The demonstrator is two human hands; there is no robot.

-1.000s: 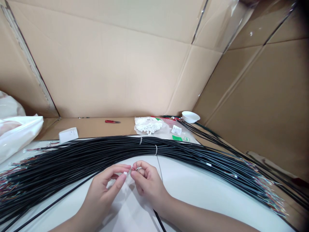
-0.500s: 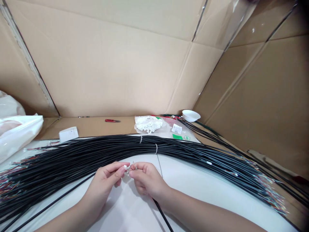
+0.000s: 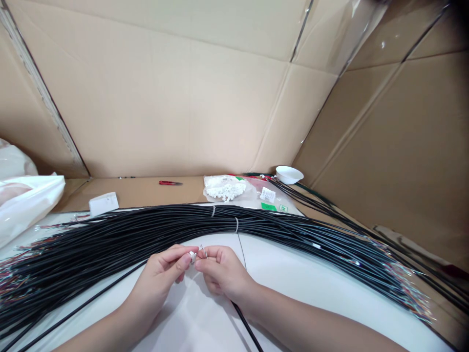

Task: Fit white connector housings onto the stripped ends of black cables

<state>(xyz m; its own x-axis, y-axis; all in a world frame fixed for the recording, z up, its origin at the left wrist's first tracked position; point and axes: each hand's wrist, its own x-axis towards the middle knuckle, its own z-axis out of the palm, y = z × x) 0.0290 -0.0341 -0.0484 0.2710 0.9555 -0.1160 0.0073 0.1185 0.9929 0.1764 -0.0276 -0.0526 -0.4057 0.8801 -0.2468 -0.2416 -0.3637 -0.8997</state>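
Note:
Between thumb and fingertips, my left hand [image 3: 166, 268] pinches a small white connector housing [image 3: 192, 255]. Close beside it on the right, my right hand [image 3: 222, 271] is closed on the thin wires [image 3: 202, 252] at the end of a black cable [image 3: 246, 325]. That cable runs out beneath my right hand toward the front edge of the view. The two hands' fingertips nearly meet above the white table [image 3: 289, 288]. How far any wire sits inside the housing is too small to tell.
A long bundle of black cables [image 3: 146, 234] arches across behind my hands, tied in places. Beyond it lie a bag of white connector housings [image 3: 227, 189], red snips [image 3: 170, 183], a white bowl [image 3: 289, 174] and a paper label [image 3: 103, 203]. Cardboard walls [image 3: 176, 98] surround the table.
My right fingertips have shifted very slightly toward the housing, and the housing has turned a little in my left fingers. Both hands keep their grip.

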